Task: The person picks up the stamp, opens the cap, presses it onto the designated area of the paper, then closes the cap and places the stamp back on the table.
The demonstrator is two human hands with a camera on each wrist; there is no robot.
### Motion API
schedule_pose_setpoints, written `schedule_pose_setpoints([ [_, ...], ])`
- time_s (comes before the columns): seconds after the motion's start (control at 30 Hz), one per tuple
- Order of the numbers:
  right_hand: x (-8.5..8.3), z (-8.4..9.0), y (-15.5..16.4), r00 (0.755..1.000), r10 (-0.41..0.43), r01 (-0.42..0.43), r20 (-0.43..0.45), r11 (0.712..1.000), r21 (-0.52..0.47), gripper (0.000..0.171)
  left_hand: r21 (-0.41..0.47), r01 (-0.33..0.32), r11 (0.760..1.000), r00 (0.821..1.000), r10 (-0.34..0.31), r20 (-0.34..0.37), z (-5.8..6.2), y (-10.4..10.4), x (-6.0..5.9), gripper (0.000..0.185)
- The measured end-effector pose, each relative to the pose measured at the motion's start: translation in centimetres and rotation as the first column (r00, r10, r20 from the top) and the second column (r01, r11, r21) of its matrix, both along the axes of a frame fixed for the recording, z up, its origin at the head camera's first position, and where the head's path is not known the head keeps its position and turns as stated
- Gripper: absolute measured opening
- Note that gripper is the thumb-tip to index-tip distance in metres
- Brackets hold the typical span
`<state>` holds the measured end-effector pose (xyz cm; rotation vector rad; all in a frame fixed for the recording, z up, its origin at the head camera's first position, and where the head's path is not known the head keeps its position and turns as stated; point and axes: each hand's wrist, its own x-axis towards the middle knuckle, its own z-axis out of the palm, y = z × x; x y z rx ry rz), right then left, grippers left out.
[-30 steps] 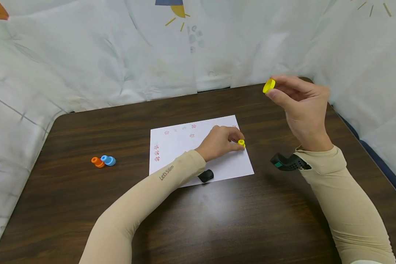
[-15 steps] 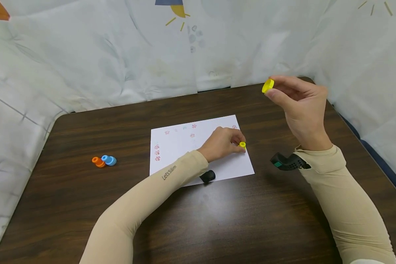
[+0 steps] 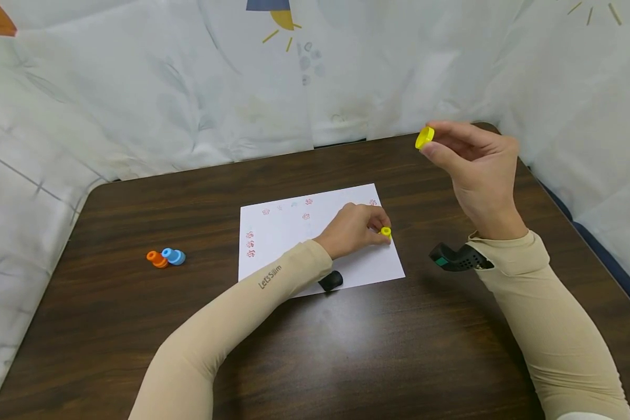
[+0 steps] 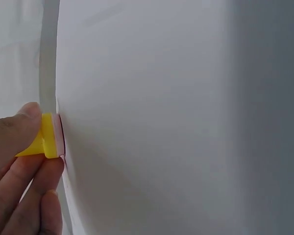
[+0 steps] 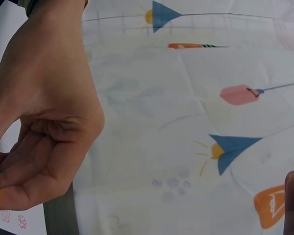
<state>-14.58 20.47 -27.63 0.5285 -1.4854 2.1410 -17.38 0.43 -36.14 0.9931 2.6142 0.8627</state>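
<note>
My left hand (image 3: 354,230) pinches a small yellow stamp (image 3: 385,232) near the right edge of a white sheet of paper (image 3: 362,268). In the left wrist view, the stamp (image 4: 50,136) has its pale pink face right at the paper (image 4: 152,122), thumb and fingertips round its yellow body. Raised above the table's right side, my right hand (image 3: 485,169) holds a yellow cap (image 3: 424,138) between thumb and fingertips, its hollow side showing. Red stamped marks (image 3: 250,244) line the paper's left side, with more along its top.
An orange stamp (image 3: 156,259) and a light blue stamp (image 3: 174,256) stand side by side on the dark wooden table (image 3: 110,326), left of the paper. Black wrist cameras (image 3: 457,258) hang from both sleeves. A patterned white curtain (image 3: 178,87) encloses the table's back and sides.
My left hand has shifted slightly right and towards me, and the yellow stamp has gone from tilted to more upright. The right hand has drifted a little left with the cap.
</note>
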Motion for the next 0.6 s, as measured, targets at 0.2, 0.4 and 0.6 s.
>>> schedule_pose_setpoints([
  [0.2, -0.09, -0.03, -0.01, 1.0, 0.011, -0.011, 0.0, 1.0, 0.007, 0.03, -0.013, -0.011, 1.0, 1.0, 0.011, -0.014, 0.04, 0.03, 0.21, 0.024],
  [0.4, -0.11, -0.1, -0.04, 1.0, -0.02, 0.02, 0.011, 0.999, 0.041, 0.03, -0.028, -0.015, 0.999, 1.0, 0.015, -0.013, 0.18, 0.09, 0.37, 0.023],
  [0.6, -0.19, -0.14, 0.01, 1.0, -0.016, 0.016, 0.0, 0.998, 0.059, 0.029, -0.032, -0.017, 0.999, 1.0, 0.017, 0.007, 0.42, 0.27, 0.44, 0.023],
])
